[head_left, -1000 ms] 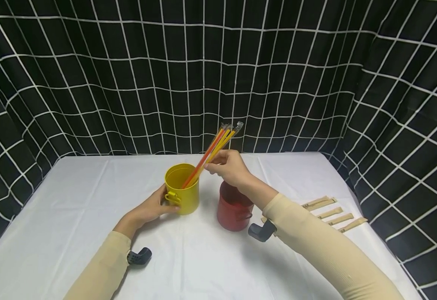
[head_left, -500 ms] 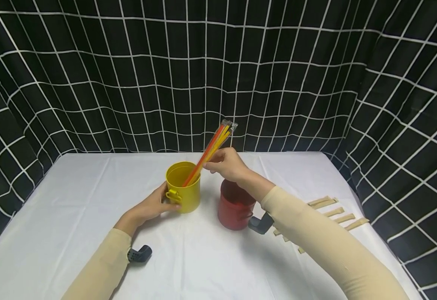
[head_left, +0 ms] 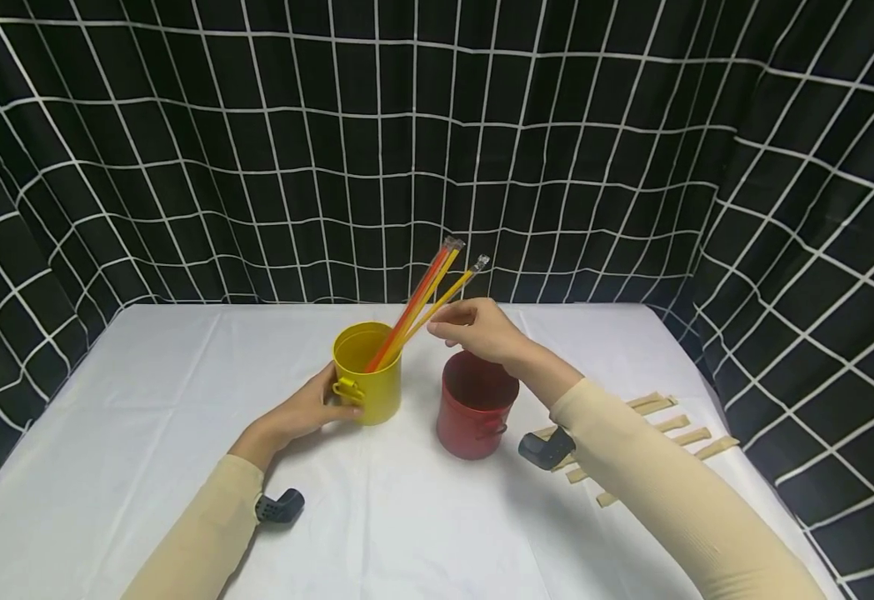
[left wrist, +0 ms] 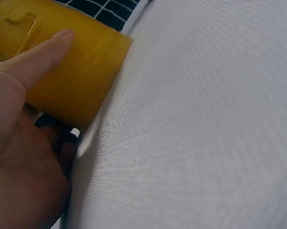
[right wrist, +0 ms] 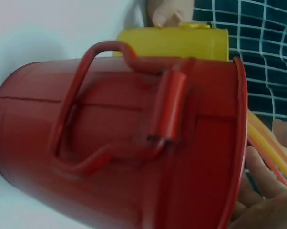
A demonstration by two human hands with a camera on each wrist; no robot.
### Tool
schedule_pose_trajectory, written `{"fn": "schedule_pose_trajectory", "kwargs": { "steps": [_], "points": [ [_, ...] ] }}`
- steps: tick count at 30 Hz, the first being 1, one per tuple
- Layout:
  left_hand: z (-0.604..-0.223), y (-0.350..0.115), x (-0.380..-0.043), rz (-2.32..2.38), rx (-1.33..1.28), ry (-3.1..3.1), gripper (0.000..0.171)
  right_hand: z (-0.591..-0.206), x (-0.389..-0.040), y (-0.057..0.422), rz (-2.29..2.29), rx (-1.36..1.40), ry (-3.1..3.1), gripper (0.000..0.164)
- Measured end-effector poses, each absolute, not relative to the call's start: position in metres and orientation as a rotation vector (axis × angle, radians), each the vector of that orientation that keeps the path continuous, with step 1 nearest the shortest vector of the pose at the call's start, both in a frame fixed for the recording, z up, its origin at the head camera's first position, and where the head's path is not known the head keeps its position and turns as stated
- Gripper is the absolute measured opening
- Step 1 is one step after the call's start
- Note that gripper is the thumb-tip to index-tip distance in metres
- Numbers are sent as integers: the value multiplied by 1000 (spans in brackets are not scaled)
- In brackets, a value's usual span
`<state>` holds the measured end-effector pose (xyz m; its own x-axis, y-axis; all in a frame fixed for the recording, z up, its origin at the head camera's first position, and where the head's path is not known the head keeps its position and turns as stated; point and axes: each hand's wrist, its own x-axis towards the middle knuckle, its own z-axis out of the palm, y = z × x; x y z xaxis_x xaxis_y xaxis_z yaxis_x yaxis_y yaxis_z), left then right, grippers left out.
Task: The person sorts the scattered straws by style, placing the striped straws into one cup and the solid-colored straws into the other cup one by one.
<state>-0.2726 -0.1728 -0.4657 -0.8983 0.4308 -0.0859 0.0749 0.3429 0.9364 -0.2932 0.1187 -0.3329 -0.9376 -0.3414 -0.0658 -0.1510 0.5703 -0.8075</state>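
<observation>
My left hand (head_left: 305, 412) holds the side of a yellow bucket (head_left: 380, 400), its thumb lying near the handle in the left wrist view. Orange and yellow straws (head_left: 414, 312) in clear wrappers lean out over the bucket's right rim. One yellow straw (head_left: 457, 286) stands apart from the bunch, tilted further right. My right hand (head_left: 481, 329) pinches this straw near its middle, above the red bucket (head_left: 470, 425). In the right wrist view the red bucket (right wrist: 110, 119) hides part of the hand, and straws (right wrist: 272, 143) pass by the thumb.
Several narrow brown paper packets (head_left: 716, 447) lie on the table's right side, partly hidden under my right forearm. A white cloth (head_left: 407, 533) covers the table. Black curtain with a white grid (head_left: 377, 150) surrounds the back and sides.
My right hand has moved right, and one yellow straw has swung away from the bunch with it. More of the red bucket's opening shows. The left hand stays on the yellow bucket.
</observation>
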Motion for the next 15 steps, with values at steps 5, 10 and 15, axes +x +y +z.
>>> {"fn": "schedule_pose_trajectory", "kwargs": {
  "steps": [5, 10, 15],
  "points": [
    [-470, -174, -275, 1589, 466, 2287, 97, -332, -292, 132, -1362, -442, 2558, 44],
    [-468, -175, -273, 1600, 470, 2280, 97, -333, -289, 151, -1455, -416, 2526, 42],
    [-468, -174, -274, 1591, 468, 2288, 98, -341, -281, 176, -1656, -350, 2421, 44]
  ]
}}
